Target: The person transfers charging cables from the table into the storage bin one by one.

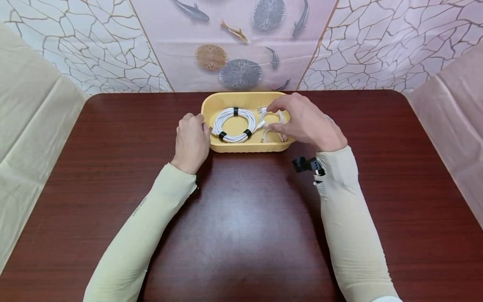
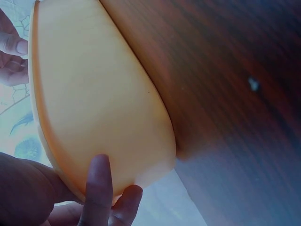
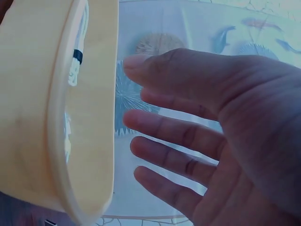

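A shallow yellow plastic bin (image 1: 245, 147) stands at the far edge of the table. Inside lies a large coil of white cable (image 1: 252, 122) bound with black straps. Two smaller white cable coils, an upper one (image 1: 261, 114) and a lower one (image 1: 265, 135), lie at the bin's right side, partly hidden by my right hand. My left hand (image 1: 191, 140) grips the bin's left end, with fingers (image 2: 99, 183) against its outer wall. Over the right end hovers my right hand (image 1: 309, 121); its fingers (image 3: 174, 129) are spread and apart from the bin in the right wrist view, holding nothing.
The dark reddish-brown table (image 1: 241, 218) spreads out in front of the bin. Behind it hangs a patterned cloth (image 1: 241, 25) with fish and coral shapes. Pale cloth sides (image 1: 34, 138) flank the table. A small black camera mount (image 1: 302, 164) sticks out from the right wrist.
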A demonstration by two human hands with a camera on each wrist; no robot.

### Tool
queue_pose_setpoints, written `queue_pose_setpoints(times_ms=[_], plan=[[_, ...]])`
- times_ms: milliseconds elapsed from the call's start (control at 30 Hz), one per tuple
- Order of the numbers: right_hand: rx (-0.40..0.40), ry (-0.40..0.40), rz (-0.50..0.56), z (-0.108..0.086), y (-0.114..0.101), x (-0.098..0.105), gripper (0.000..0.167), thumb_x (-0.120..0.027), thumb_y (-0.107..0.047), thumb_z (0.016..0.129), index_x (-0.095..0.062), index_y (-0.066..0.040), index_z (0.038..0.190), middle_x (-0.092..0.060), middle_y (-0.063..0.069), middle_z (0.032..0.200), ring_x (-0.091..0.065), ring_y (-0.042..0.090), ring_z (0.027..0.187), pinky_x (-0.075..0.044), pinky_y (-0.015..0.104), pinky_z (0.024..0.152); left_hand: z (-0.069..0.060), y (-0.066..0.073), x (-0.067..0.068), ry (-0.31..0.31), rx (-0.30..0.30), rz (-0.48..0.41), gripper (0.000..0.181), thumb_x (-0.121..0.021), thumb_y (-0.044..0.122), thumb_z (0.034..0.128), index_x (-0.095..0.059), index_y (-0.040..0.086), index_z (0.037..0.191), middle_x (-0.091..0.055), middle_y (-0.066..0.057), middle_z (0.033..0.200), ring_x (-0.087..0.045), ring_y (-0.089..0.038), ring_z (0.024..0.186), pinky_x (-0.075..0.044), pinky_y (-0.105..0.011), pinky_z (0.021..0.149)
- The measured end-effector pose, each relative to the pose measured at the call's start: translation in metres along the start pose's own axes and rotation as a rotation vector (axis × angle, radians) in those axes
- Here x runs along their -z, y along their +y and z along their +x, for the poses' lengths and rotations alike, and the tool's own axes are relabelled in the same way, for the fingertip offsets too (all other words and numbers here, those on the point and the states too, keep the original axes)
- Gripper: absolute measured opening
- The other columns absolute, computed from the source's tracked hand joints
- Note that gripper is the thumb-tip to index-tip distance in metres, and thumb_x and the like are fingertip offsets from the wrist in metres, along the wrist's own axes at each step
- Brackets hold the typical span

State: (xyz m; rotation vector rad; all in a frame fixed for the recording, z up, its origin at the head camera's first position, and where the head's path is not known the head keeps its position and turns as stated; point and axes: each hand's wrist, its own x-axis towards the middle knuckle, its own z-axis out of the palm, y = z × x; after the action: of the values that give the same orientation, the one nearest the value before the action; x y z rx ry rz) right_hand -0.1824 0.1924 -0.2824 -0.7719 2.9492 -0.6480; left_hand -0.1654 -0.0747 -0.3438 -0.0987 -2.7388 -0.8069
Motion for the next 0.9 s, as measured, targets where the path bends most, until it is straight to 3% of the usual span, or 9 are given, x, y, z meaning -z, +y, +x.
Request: queue_pose_setpoints(times_ms=[400, 633, 900], plan=[[-0.05, -0.035, 0.006, -0.006, 0.004, 0.009, 0.039, -0.075, -0.017, 0.088, -0.069, -0.005, 0.125, -0.071, 0.01, 0.124, -0.062, 0.025, 0.119, -0.046, 0.043, 0.105, 0.0, 0.0, 0.0, -0.002, -0.007, 0.01, 0.02, -0.053, 0.003, 0.0993, -0.07, -0.007, 0.095, -0.062, -0.024, 0.091, -0.068, -0.047, 0.088, -0.058, -0.053, 0.077], [-0.057, -0.017, 0.018, -0.008, 0.007, 0.011, 0.038, -0.076, -0.017, 0.087, -0.07, -0.006, 0.123, -0.071, 0.009, 0.123, -0.062, 0.025, 0.119, -0.046, 0.043, 0.104, 0.0, 0.0, -0.001, -0.004, -0.003, 0.012, 0.02, -0.053, 0.003, 0.0993, -0.07, -0.007, 0.095, -0.062, -0.024, 0.092, -0.068, -0.048, 0.088, -0.058, -0.053, 0.076], [-0.085, -0.016, 0.019, -0.013, 0.011, 0.016, 0.038, -0.076, -0.018, 0.088, -0.07, -0.009, 0.125, -0.071, 0.007, 0.119, -0.055, 0.024, 0.095, -0.043, 0.038, 0.084, 0.0, 0.0, 0.001, -0.009, 0.002, 0.006, 0.019, -0.054, 0.003, 0.0992, -0.07, -0.007, 0.096, -0.062, -0.024, 0.093, -0.068, -0.047, 0.088, -0.059, -0.052, 0.077]])
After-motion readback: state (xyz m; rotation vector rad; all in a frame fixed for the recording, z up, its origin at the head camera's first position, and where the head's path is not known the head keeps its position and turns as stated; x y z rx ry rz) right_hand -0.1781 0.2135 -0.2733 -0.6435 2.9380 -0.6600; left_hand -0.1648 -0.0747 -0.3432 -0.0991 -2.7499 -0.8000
